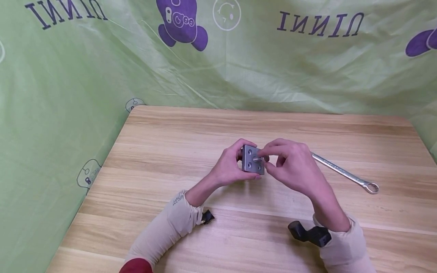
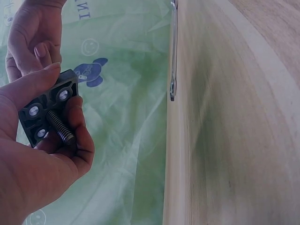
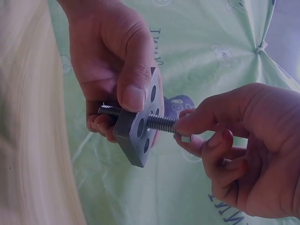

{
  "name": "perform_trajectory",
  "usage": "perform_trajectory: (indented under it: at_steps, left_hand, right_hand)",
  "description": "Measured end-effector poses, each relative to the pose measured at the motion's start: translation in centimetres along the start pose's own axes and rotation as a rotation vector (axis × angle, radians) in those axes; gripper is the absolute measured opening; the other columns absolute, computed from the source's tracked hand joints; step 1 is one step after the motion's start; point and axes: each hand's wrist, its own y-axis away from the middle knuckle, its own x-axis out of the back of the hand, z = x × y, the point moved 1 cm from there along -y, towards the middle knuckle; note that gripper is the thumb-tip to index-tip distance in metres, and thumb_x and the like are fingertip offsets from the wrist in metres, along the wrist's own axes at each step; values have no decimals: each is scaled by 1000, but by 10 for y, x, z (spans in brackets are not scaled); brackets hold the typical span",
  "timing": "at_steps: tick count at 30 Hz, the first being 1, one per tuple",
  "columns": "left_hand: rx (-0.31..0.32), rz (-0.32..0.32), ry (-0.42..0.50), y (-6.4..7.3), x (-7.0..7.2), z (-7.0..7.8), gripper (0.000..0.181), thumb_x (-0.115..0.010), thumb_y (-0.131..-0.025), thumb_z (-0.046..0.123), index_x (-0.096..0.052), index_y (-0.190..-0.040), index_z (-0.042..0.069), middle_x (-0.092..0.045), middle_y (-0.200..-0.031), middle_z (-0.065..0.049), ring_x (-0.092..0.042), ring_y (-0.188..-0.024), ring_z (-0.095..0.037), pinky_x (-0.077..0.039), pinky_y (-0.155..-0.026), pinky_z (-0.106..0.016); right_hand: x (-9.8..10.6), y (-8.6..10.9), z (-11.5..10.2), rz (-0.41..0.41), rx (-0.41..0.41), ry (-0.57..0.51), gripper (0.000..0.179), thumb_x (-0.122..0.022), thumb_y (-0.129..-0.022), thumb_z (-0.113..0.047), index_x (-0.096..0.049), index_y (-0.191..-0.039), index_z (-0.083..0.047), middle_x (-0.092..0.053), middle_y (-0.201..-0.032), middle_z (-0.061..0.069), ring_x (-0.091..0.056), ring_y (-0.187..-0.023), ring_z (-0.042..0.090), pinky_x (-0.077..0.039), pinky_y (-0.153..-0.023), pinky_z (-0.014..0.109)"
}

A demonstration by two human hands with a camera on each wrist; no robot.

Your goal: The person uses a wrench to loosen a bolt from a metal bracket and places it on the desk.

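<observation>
My left hand (image 1: 225,166) grips a square grey metal plate (image 1: 254,167) by its edges, above the table. Holes show near the plate's corners on the side facing the right hand. Through its middle runs a threaded bolt (image 3: 161,123), sticking out on both sides. The fingertips of my right hand (image 1: 295,165) pinch the bolt at its head end, partly hiding the head. In the left wrist view, the plate's other face shows ribs and several shiny round inserts, with the bolt's threaded end (image 2: 61,128) standing out beside the curled fingers.
A silver wrench (image 1: 345,174) with a ring end lies on the wooden table (image 1: 170,151), right of the right hand, which partly covers it. A green printed cloth (image 1: 239,76) hangs behind the table and on its left. Black wrist mounts (image 1: 308,234) sit at both cuffs.
</observation>
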Motion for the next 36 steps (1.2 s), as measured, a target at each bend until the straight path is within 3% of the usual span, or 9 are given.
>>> perform_trajectory:
  at_steps: [9,14,16,19,25,30,36]
  left_hand:
    - [-8,-6,-3,0,-1,-1,72,-87,-63,2,-49,-125,3,-69,-106,-18,-65,-81,-11,-54,-81,-43]
    - [-8,0,-9,0,-1,-1,72,-87,-63,3,-50,-125,3,-69,-107,-17,-64,-82,-11,-54,-82,-41]
    - [-10,3,-11,0,0,-1,71,-87,-63,3,-50,-124,5,-69,-108,-16,-64,-82,-11,-53,-82,-39]
    - [-11,5,-17,0,0,-1,70,-87,-63,4,-51,-123,6,-68,-107,-15,-64,-81,-11,-53,-81,-39]
    - [-13,7,-22,0,0,-2,70,-87,-63,3,-51,-123,6,-68,-105,-16,-64,-79,-11,-54,-81,-41]
    - [-18,9,-23,0,-1,-2,70,-87,-63,2,-51,-122,7,-69,-106,-16,-64,-79,-11,-54,-80,-41]
    - [-20,6,-20,0,-2,-2,70,-87,-63,1,-51,-122,7,-69,-106,-16,-63,-79,-10,-54,-79,-41]
  right_hand:
    - [-4,0,0,37,58,-32,35,-59,-66,16,-74,-80,-11,-72,-88,2,-43,-51,0,-38,-47,17]
    - [-1,1,0,-4,58,-21,32,-66,-70,10,-74,-89,-13,-72,-92,1,-44,-51,0,-39,-49,18]
    - [2,1,0,-24,26,-28,27,-72,-75,2,-74,-96,-13,-72,-94,1,-44,-51,1,-40,-48,19]
    - [5,0,0,-42,-84,-27,22,-76,-82,-18,-73,-104,-13,-74,-94,2,-46,-51,4,-39,-48,21]
    - [8,-2,2,-90,-279,41,29,-71,-85,-44,-76,-90,-16,-71,-73,-1,-52,-56,11,-39,-52,25]
    - [8,-2,3,-149,-332,33,35,-68,-85,-49,-78,-86,-15,-69,-64,-4,-54,-58,11,-39,-54,26]
    - [7,-3,1,-138,-284,29,23,-73,-84,-39,-78,-89,-17,-73,-73,-3,-53,-57,10,-39,-52,24]
